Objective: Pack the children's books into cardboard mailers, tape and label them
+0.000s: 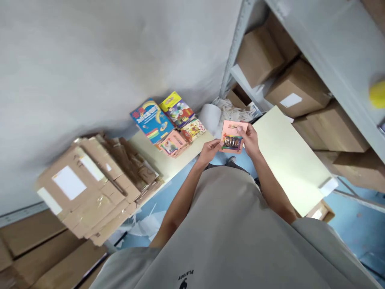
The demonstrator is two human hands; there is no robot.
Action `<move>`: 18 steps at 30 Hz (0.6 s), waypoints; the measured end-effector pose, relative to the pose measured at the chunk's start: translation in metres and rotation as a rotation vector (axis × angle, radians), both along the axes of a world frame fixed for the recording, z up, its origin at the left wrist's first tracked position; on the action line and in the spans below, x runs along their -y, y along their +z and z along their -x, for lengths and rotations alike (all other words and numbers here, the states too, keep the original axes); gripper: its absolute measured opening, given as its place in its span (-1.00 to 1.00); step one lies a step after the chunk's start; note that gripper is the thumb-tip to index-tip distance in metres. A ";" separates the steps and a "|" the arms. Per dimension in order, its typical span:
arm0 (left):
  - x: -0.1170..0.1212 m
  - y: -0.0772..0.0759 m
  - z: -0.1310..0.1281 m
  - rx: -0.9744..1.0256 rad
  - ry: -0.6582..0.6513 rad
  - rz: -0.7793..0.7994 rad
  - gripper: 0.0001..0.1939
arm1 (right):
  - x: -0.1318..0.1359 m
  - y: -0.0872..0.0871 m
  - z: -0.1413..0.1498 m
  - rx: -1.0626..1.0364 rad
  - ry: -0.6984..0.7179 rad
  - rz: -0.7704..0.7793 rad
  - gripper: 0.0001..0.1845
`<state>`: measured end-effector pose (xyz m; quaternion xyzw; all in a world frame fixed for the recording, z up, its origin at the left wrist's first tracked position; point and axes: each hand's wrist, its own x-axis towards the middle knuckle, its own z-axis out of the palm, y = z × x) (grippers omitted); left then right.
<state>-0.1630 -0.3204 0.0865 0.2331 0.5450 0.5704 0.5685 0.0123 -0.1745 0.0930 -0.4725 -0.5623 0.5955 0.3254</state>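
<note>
Both my hands grip one small pink booklet [229, 129] with a rainbow-edged picture on its cover, held up in front of my body. My left hand [208, 152] pinches its lower left edge. On the opposite side, my right hand [252, 140] clasps the right edge, thumb lying on the cover. Left of the hands, on a pale tabletop, lie a blue book [150, 120], a yellow and purple book [178, 110], a stack of pink booklets [173, 143] and a small patterned booklet [193, 129].
Flattened cardboard boxes [99, 184] are piled at the left end of the tabletop [183, 160]. A white roll [210, 116] stands near paper shreds [233, 109]. To my right are a pale board [285, 156] and shelving with cardboard boxes [300, 90]. Paper scraps [148, 224] lie below.
</note>
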 end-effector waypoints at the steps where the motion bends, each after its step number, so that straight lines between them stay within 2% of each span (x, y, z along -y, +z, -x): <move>1: -0.013 0.001 -0.015 -0.011 -0.010 0.002 -0.37 | -0.001 0.001 -0.021 -0.025 -0.018 0.005 -0.19; 6: -0.080 0.003 -0.107 -0.029 -0.091 -0.001 -0.44 | -0.002 0.004 -0.132 -0.052 -0.184 0.025 -0.10; 11: -0.139 0.002 -0.213 -0.017 -0.199 -0.021 -0.37 | -0.007 0.008 -0.238 -0.079 -0.433 -0.017 -0.16; 15: -0.160 0.006 -0.279 -0.022 -0.314 -0.001 -0.35 | -0.001 0.015 -0.302 -0.102 -0.566 -0.051 -0.20; 18: -0.161 0.011 -0.305 -0.045 -0.378 0.005 -0.37 | 0.010 0.015 -0.329 -0.090 -0.627 -0.042 -0.20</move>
